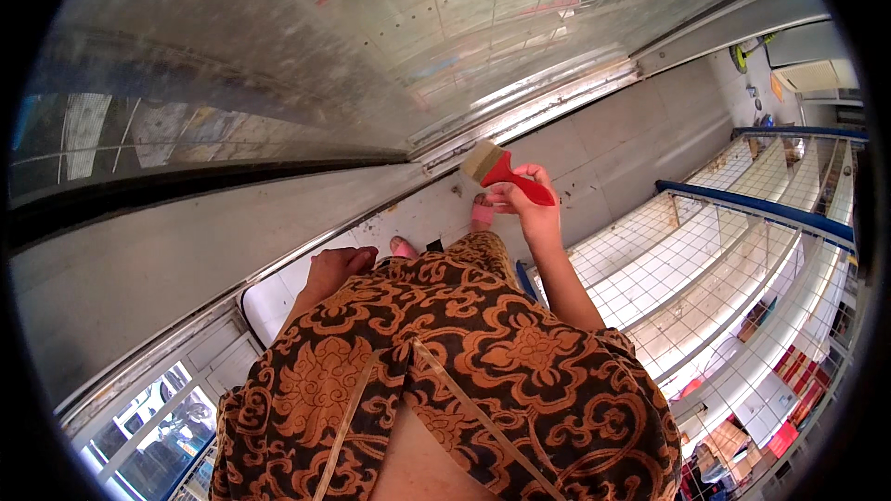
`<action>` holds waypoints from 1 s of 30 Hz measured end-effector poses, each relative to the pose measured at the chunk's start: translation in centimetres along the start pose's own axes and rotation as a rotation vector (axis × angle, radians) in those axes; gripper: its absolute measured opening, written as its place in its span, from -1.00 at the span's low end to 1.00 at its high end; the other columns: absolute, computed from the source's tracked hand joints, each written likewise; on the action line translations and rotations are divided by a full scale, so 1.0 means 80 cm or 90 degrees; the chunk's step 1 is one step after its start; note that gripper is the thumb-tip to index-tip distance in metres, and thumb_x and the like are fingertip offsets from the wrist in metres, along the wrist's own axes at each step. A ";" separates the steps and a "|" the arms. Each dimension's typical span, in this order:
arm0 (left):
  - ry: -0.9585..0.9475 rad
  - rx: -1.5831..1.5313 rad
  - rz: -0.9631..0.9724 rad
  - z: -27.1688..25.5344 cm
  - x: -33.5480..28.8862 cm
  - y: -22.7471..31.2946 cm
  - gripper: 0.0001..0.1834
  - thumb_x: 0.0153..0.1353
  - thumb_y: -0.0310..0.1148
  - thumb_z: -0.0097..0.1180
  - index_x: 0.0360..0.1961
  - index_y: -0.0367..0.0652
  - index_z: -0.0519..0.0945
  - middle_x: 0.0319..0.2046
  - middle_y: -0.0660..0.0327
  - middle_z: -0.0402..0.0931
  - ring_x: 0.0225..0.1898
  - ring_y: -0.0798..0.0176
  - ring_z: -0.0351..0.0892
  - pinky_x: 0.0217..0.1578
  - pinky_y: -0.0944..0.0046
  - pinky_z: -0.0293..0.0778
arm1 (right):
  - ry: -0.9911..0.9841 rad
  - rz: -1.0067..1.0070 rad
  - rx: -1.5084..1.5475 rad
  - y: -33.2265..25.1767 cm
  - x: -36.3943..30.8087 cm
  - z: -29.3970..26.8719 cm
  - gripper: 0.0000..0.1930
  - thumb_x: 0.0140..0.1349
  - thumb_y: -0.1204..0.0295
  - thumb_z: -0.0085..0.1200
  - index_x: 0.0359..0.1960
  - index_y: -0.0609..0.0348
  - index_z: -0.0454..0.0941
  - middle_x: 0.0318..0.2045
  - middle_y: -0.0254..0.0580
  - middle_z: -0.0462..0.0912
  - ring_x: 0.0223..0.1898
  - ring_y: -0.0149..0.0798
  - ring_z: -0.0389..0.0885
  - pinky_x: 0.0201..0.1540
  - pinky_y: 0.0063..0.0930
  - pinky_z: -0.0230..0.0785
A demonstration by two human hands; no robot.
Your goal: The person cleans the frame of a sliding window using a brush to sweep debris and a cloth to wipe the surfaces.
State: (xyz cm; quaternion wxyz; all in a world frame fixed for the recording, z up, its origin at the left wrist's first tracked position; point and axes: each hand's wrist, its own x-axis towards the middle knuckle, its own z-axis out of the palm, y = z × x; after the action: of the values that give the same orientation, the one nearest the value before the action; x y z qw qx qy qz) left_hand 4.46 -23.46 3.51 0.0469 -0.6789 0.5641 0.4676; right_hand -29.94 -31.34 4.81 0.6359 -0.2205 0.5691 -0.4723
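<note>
A flat paintbrush (498, 172) with a red handle and pale bristles is gripped in my right hand (538, 219). My right fingers wrap the end of the handle, and the bristles point up and left toward the lower frame of a dusty glass pane (371, 65). A small gap appears to separate the bristles from that frame. My left hand (336, 271) hangs low beside my patterned clothing, its fingers curled in, and nothing shows in it. Pink footwear (482, 211) on my feet is partly visible below.
White wire-grid shelving (705, 232) with blue edge bars stands close on my right, with boxes and red goods lower down. The glass sits on a pale ledge (575, 83) along the front. A glazed door or window (153, 417) is at the lower left.
</note>
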 end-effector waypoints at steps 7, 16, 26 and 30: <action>-0.008 -0.069 -0.027 -0.002 -0.008 0.022 -0.63 0.25 0.02 -0.10 -0.24 0.10 0.67 -0.48 0.17 0.62 -0.36 0.08 0.60 -0.23 0.16 0.46 | 0.003 -0.040 -0.102 0.000 0.013 -0.005 -0.80 0.22 0.42 0.05 -0.16 0.19 0.40 -0.42 -0.12 0.63 -0.42 -0.32 0.63 -0.41 -0.52 0.48; 0.001 -0.021 -0.037 0.009 -0.012 0.011 -0.61 0.25 0.05 -0.12 -0.25 0.10 0.67 -0.47 0.18 0.62 -0.37 0.10 0.61 -0.24 0.13 0.46 | 0.067 -0.388 -0.397 0.026 0.022 0.033 -0.76 0.04 0.28 0.28 -0.30 0.12 0.61 -0.50 -0.22 0.64 -0.57 -0.47 0.58 -0.49 -0.56 0.43; -0.024 0.044 -0.071 -0.013 -0.025 0.057 -0.67 0.27 -0.03 -0.11 -0.17 0.16 0.65 -0.47 0.21 0.62 -0.41 0.16 0.61 -0.34 0.20 0.46 | 0.133 -0.232 -0.393 0.049 0.069 0.032 -0.70 0.02 0.21 0.30 -0.27 0.10 0.62 -0.59 -0.30 0.63 -0.56 -0.52 0.54 -0.46 -0.57 0.42; -0.014 0.026 -0.052 -0.006 -0.020 0.040 -0.68 0.28 -0.04 -0.12 -0.17 0.18 0.65 -0.47 0.20 0.62 -0.40 0.14 0.61 -0.32 0.16 0.46 | 0.128 -0.297 -0.364 0.034 0.037 0.036 -0.70 0.05 0.16 0.25 -0.31 0.10 0.63 -0.53 -0.25 0.66 -0.52 -0.41 0.61 -0.42 -0.53 0.46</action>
State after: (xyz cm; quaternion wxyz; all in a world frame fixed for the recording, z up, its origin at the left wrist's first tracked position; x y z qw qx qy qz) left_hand 2.27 -23.74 6.38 0.0857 -0.6952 0.5446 0.4612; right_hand -26.56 -33.36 1.77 0.3656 -0.4651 0.6718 -0.4458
